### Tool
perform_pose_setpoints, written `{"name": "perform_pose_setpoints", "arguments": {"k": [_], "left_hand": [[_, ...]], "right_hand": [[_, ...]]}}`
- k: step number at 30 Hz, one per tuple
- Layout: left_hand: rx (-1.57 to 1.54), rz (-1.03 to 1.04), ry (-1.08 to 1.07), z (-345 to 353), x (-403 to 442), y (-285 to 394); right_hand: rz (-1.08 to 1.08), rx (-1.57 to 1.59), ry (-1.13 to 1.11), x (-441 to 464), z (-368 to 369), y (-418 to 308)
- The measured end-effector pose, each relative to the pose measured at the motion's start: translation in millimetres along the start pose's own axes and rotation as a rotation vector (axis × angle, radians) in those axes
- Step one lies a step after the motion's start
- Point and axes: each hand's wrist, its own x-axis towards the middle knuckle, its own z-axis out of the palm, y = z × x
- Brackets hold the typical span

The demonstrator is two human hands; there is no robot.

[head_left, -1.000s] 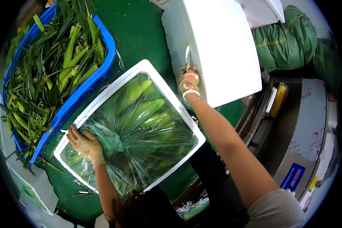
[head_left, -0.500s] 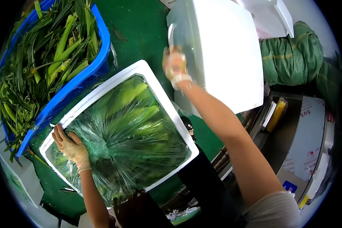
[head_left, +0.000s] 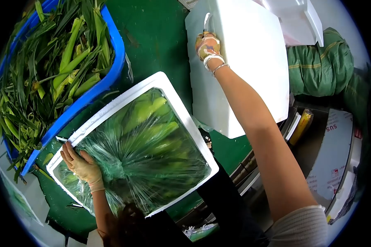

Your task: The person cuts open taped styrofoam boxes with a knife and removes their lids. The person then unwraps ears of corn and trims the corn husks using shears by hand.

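A white foam box (head_left: 177, 99) stands in front of me, filled with green corn under a gathered clear plastic bag (head_left: 119, 166). My left hand (head_left: 82, 166), in a pale thin glove, lies with fingers spread on the box's left rim and the plastic. My right hand (head_left: 208, 46), in a patterned glove, is closed around the handle of a knife (head_left: 207, 21) with a curved blade. It is over the near side of a white foam block or box (head_left: 251, 57), blade pointing away from me; whether it touches is unclear.
At the upper left, a blue basket (head_left: 118, 53) holds a heap of husks and leaves. Green wrapped bundles (head_left: 321, 66) lie at the right, above a metal trough (head_left: 317, 152) with a yellow roll (head_left: 301, 126). Another white foam piece (head_left: 294, 18) is at the top right.
My right hand with the knife moved left, blurred, half a second ago, and is now back over the white foam's side, farther up. The left hand stays on the rim. The view has shifted slightly.
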Motion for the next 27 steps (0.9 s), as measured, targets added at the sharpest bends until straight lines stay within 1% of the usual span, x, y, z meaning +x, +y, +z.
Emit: {"name": "perform_pose_setpoints", "arguments": {"k": [3,5,6,8,9,11,14,16,17,18,19,20,22,24,26,27], "left_hand": [[-0.006,0.002,-0.001,-1,2,3],[-0.025,-0.002,-0.011,-3,1,3],[-0.022,0.000,-0.016,-3,-1,2],[-0.014,0.009,-0.002,0,0,2],[-0.019,0.021,0.012,0,0,2],[-0.028,0.017,0.002,-2,0,3],[-0.027,0.007,-0.003,-1,0,2],[-0.007,0.007,-0.002,-2,1,1],[-0.004,0.005,-0.004,-2,1,2],[-0.004,0.003,-0.007,-3,1,3],[-0.012,0.003,-0.008,-3,0,3],[-0.012,0.007,-0.002,-2,0,1],[-0.014,0.011,0.009,-2,1,1],[-0.001,-0.001,0.012,-3,0,1],[-0.014,-0.006,-0.009,-4,-1,1],[-0.012,-0.013,-0.012,-4,-1,1]], "right_hand": [[0.002,0.032,0.037,-10,-10,-3],[0.269,0.382,0.080,-18,-15,-11],[-0.028,-0.094,0.005,-5,17,6],[-0.161,-0.216,-0.020,1,-10,4],[-0.162,-0.214,-0.021,5,-10,4],[-0.144,-0.180,0.074,12,-11,4],[-0.070,-0.175,0.017,13,-6,7],[-0.092,-0.216,-0.005,10,-9,8],[-0.190,-0.319,-0.055,4,-10,9],[-0.289,-0.423,-0.107,-4,-14,11],[-0.139,-0.284,-0.122,-18,-18,6],[-0.225,-0.414,-0.122,-33,-21,4],[-0.309,-0.522,-0.221,-58,-24,2],[-0.402,-0.644,-0.248,-90,-17,0],[-0.266,-0.575,-0.256,-128,1,-1],[-0.331,-0.590,-0.388,-145,-5,-3]]}}
